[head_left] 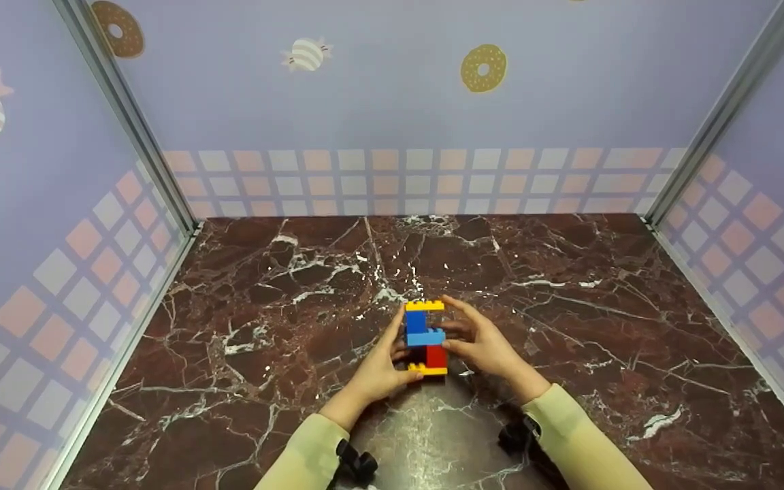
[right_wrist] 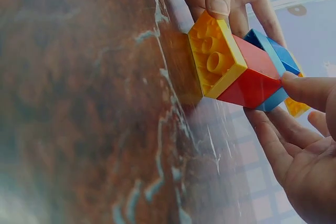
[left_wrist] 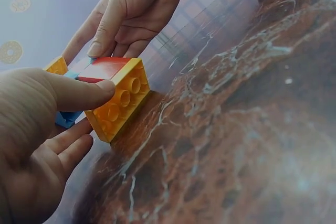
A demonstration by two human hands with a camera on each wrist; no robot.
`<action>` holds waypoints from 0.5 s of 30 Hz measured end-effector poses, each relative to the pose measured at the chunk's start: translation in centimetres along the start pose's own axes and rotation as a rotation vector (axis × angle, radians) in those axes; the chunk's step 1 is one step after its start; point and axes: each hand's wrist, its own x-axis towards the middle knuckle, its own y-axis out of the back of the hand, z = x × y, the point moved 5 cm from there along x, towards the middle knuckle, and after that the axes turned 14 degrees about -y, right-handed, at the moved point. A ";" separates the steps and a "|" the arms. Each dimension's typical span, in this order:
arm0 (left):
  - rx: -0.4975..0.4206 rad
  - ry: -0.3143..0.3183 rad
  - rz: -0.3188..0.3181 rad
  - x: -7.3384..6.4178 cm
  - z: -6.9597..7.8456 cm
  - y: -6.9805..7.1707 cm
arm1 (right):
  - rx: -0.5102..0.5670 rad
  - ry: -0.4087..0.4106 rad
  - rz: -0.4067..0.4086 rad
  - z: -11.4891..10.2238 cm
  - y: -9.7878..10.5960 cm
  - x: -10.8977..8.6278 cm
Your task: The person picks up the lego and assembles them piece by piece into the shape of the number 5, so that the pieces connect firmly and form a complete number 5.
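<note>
A joined stack of toy building bricks lies on its side on the marble tabletop between the two hands. From far to near it has a yellow brick (head_left: 425,306), a dark blue brick (head_left: 416,322), a light blue brick (head_left: 426,338), a red brick (head_left: 436,356) and another yellow brick (right_wrist: 216,56). That near yellow brick shows its hollow underside. My left hand (head_left: 380,367) holds the stack from the left, thumb on the near yellow brick. From the right, my right hand (head_left: 491,346) grips it, thumb at the light blue brick and index finger by the far yellow one.
The dark red marble tabletop (head_left: 263,340) has white veins. Lilac panels with a pink and white check pattern (head_left: 385,180) enclose it at the back and both sides. Metal strips (head_left: 140,136) run down the corners. A dark wrist device (head_left: 356,464) sits at the left sleeve.
</note>
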 end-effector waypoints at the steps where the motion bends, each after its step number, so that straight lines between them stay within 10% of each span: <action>1: 0.007 -0.004 0.003 0.0 0.0 0.0 | 0.008 -0.005 -0.008 0.0 0.0 0.0; 15: 0.071 0.010 0.061 -0.2 -0.4 0.3 | -0.020 -0.101 -0.116 1.0 -0.7 0.1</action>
